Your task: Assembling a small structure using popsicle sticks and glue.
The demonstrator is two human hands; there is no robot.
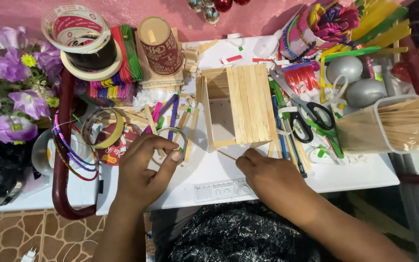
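Thin wooden stick (227, 155) (pale) flat beside stick box (236, 106).

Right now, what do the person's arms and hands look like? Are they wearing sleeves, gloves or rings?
Both arms are bare as far as the picture shows: no sleeves, no gloves. The left hand and the right hand show no rings, watch or bracelets that I can make out. Fingernails look short and unpainted. Below the arms lies dark clothing with a pale speckled pattern.
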